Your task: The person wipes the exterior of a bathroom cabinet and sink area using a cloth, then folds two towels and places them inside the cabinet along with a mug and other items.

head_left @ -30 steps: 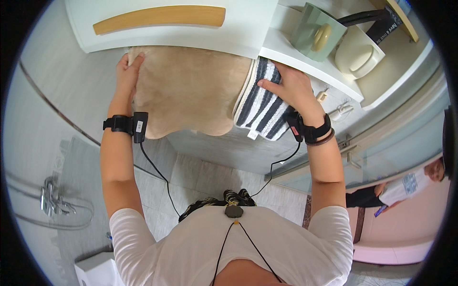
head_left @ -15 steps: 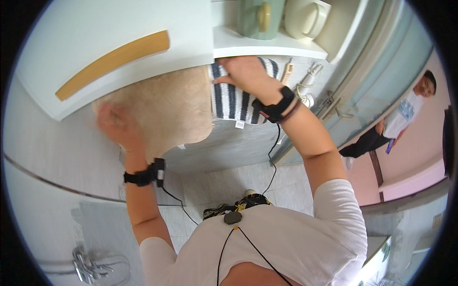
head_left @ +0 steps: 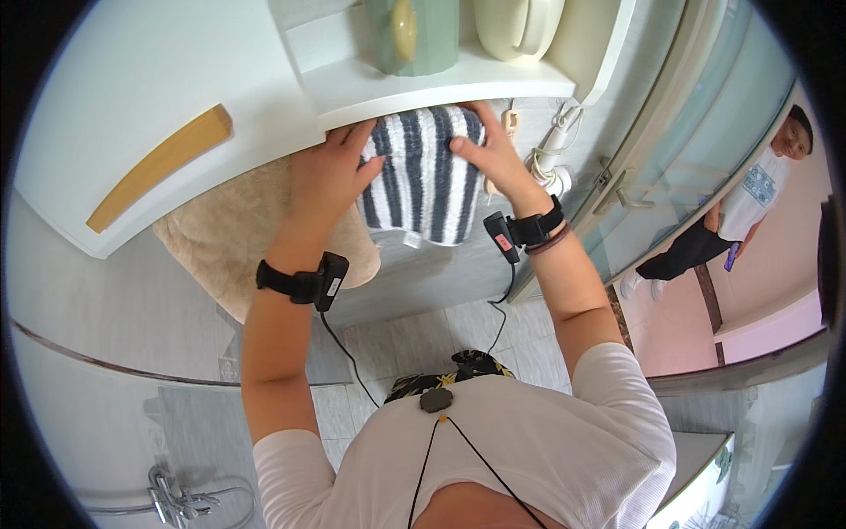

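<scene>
Striped towel (head_left: 425, 189): hanging below the front edge of the white shelf (head_left: 476, 85), dark grey and white bands running up and down, small white tag (head_left: 411, 239) at the lower edge.
Left hand (head_left: 333, 172): at the towel's upper left edge, thumb resting on the front and apart from the other fingers; fingertips partly hidden, so impossible to say whether clamped.
Right hand (head_left: 493, 154): at the upper right edge, thumb over the front bands, other fingers reaching behind the top; firmness of hold likewise hidden.
Beige towel (head_left: 233, 220): hanging on the left under the white cabinet (head_left: 176, 79), partly covered by the left arm.
Cabinet front: curved wooden handle (head_left: 160, 167).
Shelf top: green mug (head_left: 432, 40) beside cream mug (head_left: 498, 26).
Glass door (head_left: 705, 123): to the right, with a person (head_left: 736, 207) in white T-shirt and dark trousers standing beyond.
</scene>
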Action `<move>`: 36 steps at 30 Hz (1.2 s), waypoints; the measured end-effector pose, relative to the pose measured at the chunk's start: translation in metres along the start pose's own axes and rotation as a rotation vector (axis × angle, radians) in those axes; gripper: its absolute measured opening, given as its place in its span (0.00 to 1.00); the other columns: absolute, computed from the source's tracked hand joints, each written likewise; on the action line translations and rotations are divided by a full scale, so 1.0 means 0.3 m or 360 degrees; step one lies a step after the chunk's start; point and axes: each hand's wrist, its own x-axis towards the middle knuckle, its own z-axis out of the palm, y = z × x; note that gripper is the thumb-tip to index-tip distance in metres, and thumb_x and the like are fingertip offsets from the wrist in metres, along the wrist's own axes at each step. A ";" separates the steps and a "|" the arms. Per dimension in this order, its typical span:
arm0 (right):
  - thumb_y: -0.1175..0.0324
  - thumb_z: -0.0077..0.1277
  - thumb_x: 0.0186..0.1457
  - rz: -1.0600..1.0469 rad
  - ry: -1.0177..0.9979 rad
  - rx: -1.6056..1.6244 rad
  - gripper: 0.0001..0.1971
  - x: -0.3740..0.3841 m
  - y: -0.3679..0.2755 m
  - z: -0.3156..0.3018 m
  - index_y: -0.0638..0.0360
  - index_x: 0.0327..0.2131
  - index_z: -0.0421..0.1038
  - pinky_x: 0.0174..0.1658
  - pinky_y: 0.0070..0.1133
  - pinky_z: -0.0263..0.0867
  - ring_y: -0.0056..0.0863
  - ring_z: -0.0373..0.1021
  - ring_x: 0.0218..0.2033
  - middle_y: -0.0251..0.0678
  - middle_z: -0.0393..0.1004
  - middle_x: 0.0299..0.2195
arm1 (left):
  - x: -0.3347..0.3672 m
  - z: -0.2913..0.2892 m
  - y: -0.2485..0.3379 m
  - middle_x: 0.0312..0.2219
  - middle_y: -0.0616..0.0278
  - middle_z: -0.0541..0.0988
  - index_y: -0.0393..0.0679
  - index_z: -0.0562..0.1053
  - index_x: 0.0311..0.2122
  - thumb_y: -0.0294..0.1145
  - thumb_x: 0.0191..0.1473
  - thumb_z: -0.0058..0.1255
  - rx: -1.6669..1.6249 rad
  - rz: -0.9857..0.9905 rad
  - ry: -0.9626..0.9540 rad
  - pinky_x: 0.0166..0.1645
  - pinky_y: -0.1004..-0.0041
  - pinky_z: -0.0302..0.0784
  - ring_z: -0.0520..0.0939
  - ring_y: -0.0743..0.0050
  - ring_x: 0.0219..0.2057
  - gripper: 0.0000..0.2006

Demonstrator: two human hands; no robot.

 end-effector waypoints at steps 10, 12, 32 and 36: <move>0.61 0.59 0.33 -0.0119 -0.0139 -0.0325 0.32 0.050 0.005 -0.047 0.70 0.41 0.60 0.43 0.23 0.60 0.36 0.66 0.39 0.48 0.68 0.36 | 0.083 -0.066 0.057 0.43 0.54 0.67 0.42 0.64 0.46 0.36 0.36 0.55 -0.0717 -0.0352 -0.0412 0.49 0.69 0.59 0.66 0.60 0.46 0.27; 0.63 0.59 0.32 -0.0378 -0.0095 -0.0505 0.31 0.053 0.028 -0.020 0.67 0.41 0.60 0.43 0.24 0.59 0.38 0.65 0.40 0.48 0.67 0.37 | 0.109 -0.049 0.139 0.42 0.52 0.68 0.44 0.64 0.45 0.40 0.29 0.59 -0.0533 -0.0183 -0.0207 0.49 0.66 0.59 0.66 0.54 0.45 0.32; 0.69 0.45 0.44 0.0457 -0.0627 -0.0553 0.10 -0.808 0.171 -0.219 0.60 0.32 0.66 0.30 0.27 0.64 0.33 0.67 0.26 0.39 0.69 0.26 | 0.044 0.078 0.129 0.47 0.52 0.63 0.44 0.59 0.50 0.59 0.43 0.40 0.0389 0.0213 -0.0071 0.50 0.57 0.53 0.63 0.51 0.48 0.34; 0.69 0.45 0.44 0.0771 -0.0016 -0.0885 0.06 -1.174 0.015 -0.273 0.58 0.28 0.67 0.29 0.27 0.63 0.35 0.67 0.24 0.38 0.70 0.23 | 0.027 0.085 0.127 0.43 0.51 0.66 0.44 0.59 0.50 0.58 0.48 0.30 0.0258 0.0363 0.0142 0.47 0.61 0.59 0.66 0.52 0.44 0.31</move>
